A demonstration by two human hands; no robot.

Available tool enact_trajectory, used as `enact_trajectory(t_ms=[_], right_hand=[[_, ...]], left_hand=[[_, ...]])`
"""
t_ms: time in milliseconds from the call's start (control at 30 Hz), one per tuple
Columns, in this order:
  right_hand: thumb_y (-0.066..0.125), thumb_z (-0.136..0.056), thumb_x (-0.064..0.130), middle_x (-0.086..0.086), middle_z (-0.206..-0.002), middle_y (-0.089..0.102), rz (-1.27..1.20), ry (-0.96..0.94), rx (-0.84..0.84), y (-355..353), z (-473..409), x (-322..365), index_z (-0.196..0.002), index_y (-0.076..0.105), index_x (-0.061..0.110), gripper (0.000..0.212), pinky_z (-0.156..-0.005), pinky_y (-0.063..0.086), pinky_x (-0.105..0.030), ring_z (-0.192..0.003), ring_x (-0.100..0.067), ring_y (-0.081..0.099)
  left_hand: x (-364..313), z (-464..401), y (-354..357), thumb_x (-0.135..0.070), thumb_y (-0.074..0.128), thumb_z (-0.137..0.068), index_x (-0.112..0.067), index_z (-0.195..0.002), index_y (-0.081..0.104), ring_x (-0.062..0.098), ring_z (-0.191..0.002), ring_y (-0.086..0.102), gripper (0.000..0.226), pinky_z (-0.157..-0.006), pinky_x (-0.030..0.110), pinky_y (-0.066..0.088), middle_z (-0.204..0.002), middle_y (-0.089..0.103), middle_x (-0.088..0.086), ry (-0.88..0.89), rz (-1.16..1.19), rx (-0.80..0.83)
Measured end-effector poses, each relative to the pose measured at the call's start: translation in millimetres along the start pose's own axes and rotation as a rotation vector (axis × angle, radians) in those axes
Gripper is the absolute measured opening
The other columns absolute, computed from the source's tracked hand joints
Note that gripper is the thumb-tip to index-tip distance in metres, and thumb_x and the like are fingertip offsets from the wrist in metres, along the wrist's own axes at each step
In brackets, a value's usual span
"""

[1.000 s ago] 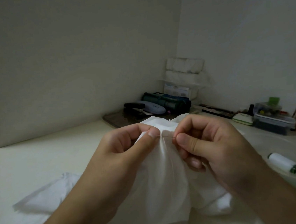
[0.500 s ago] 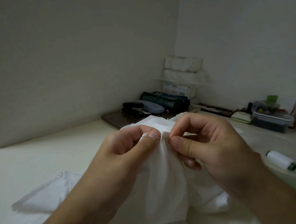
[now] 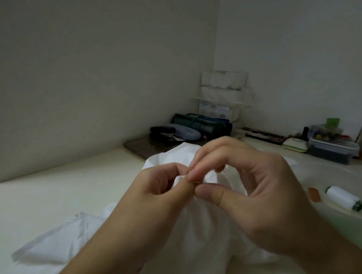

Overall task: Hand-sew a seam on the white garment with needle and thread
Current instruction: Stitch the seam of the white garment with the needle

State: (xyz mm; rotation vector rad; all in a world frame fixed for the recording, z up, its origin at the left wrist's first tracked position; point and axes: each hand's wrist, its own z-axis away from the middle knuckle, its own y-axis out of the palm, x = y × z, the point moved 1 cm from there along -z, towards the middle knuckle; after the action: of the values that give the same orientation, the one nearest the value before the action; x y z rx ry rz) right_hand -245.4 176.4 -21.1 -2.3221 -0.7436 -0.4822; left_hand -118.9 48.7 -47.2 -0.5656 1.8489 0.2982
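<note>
White cloth, the garment (image 3: 199,231), lay bunched on the cream table (image 3: 47,195) in front of the person, one flat corner of it spread out toward the left and its gathered upper part lifted off the surface between the two hands. The left hand (image 3: 156,190) had its fingers curled in and pinched a raised fold of the fabric. The right hand (image 3: 254,187) met it just beside that fold, thumb and forefinger pressed together on a thin, dark, short sliver that looked like the needle (image 3: 195,181), though it was too small and blurred to be sure; the other fingers of that hand arched loosely above the cloth. No thread could be made out running from it. To the right, well apart from the hands, a spool of white thread (image 3: 344,200) with a green end lay on its side on the table, near a small brown tab (image 3: 314,194). Farther back along the right wall stood a clear lidded box (image 3: 330,145) holding small coloured items and a white-and-green case (image 3: 293,144). In the corner sat a black stapler (image 3: 162,131), a grey oval case (image 3: 185,132) and a dark green roll (image 3: 203,124), below stacked white packs (image 3: 224,83).
</note>
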Motion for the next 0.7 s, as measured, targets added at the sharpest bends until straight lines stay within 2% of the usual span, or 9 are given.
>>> enact_trajectory(t_ms=[67,167,267,333,367,467,533,600,700], right_hand=[[0.084,-0.082,-0.001,0.002,-0.098,0.072,-0.007,-0.008,-0.024,1.2,0.7,-2.2,-0.087,0.077,0.017,0.020,-0.092,0.052,-0.041,-0.105,-0.030,0.068],[0.080,-0.083,-0.002,0.002,-0.095,0.071,0.007,0.019,-0.019,1.0,-0.5,-0.8,-0.084,0.073,0.018,0.021,-0.090,0.048,-0.030,-0.103,-0.028,0.066],[0.077,-0.086,-0.002,0.004,-0.098,0.069,0.019,0.027,0.035,1.5,-0.7,2.7,-0.088,0.070,0.017,0.020,-0.090,0.046,-0.023,-0.107,-0.025,0.065],[0.078,-0.085,-0.003,0.004,-0.102,0.070,-0.001,0.019,0.063,1.2,-0.2,4.2,-0.092,0.069,0.017,0.023,-0.091,0.046,-0.025,-0.110,-0.026,0.065],[0.080,-0.084,-0.002,0.004,-0.103,0.071,0.001,0.015,0.066,0.9,-0.6,4.9,-0.093,0.069,0.018,0.025,-0.090,0.047,-0.028,-0.110,-0.027,0.065],[0.084,-0.081,-0.003,0.002,-0.100,0.072,-0.003,-0.001,0.043,0.5,-1.5,3.3,-0.088,0.070,0.015,0.024,-0.089,0.048,-0.027,-0.105,-0.026,0.067],[0.084,-0.080,-0.005,0.001,-0.096,0.071,-0.013,-0.020,0.036,1.2,-1.5,1.7,-0.084,0.070,0.012,0.022,-0.089,0.047,-0.022,-0.102,-0.025,0.067],[0.082,-0.081,-0.007,0.001,-0.094,0.069,-0.012,-0.035,0.031,2.5,-1.2,-0.6,-0.084,0.069,0.011,0.023,-0.088,0.046,-0.023,-0.099,-0.026,0.066],[0.076,-0.083,-0.007,-0.002,-0.094,0.067,-0.094,-0.033,0.012,4.2,-0.9,-3.8,-0.084,0.066,0.013,0.022,-0.088,0.050,-0.039,-0.097,-0.030,0.064]], left_hand=[[0.8,-1.0,0.3,-0.047,0.065,-0.089,-0.018,-0.088,0.076,0.026,-0.075,0.051,0.031,-0.071,0.047,0.037,-0.088,0.060,0.036,-0.008,-0.028,-0.025],[-0.5,-0.8,2.1,-0.059,0.066,-0.082,-0.020,-0.090,0.076,0.025,-0.073,0.055,0.041,-0.069,0.048,0.041,-0.088,0.063,0.033,-0.003,-0.067,-0.018],[-1.4,-0.9,2.5,-0.052,0.067,-0.085,-0.020,-0.094,0.078,0.030,-0.078,0.062,0.035,-0.073,0.064,0.050,-0.095,0.068,0.031,-0.016,-0.088,-0.030],[-1.2,-0.6,1.7,-0.046,0.067,-0.086,-0.020,-0.097,0.080,0.036,-0.083,0.068,0.031,-0.084,0.070,0.052,-0.100,0.071,0.029,-0.045,-0.087,-0.043],[-0.9,-0.6,1.2,-0.045,0.068,-0.085,-0.019,-0.097,0.080,0.034,-0.083,0.067,0.031,-0.084,0.070,0.051,-0.101,0.070,0.031,-0.058,-0.086,-0.047],[0.1,-1.2,0.5,-0.043,0.068,-0.085,-0.016,-0.092,0.077,0.026,-0.078,0.056,0.029,-0.069,0.057,0.044,-0.093,0.064,0.037,-0.077,-0.078,-0.054],[0.4,-0.8,-0.7,-0.041,0.068,-0.084,-0.015,-0.085,0.075,0.026,-0.074,0.051,0.028,-0.069,0.047,0.037,-0.084,0.059,0.037,-0.073,-0.079,-0.071],[-1.5,-0.6,-0.3,-0.042,0.069,-0.083,-0.016,-0.083,0.074,0.025,-0.072,0.048,0.027,-0.068,0.045,0.035,-0.080,0.057,0.036,-0.069,-0.076,-0.077],[-3.5,-0.1,1.0,-0.045,0.069,-0.083,-0.018,-0.085,0.076,0.024,-0.072,0.057,0.028,-0.068,0.043,0.041,-0.086,0.065,0.031,-0.049,-0.084,-0.091]])
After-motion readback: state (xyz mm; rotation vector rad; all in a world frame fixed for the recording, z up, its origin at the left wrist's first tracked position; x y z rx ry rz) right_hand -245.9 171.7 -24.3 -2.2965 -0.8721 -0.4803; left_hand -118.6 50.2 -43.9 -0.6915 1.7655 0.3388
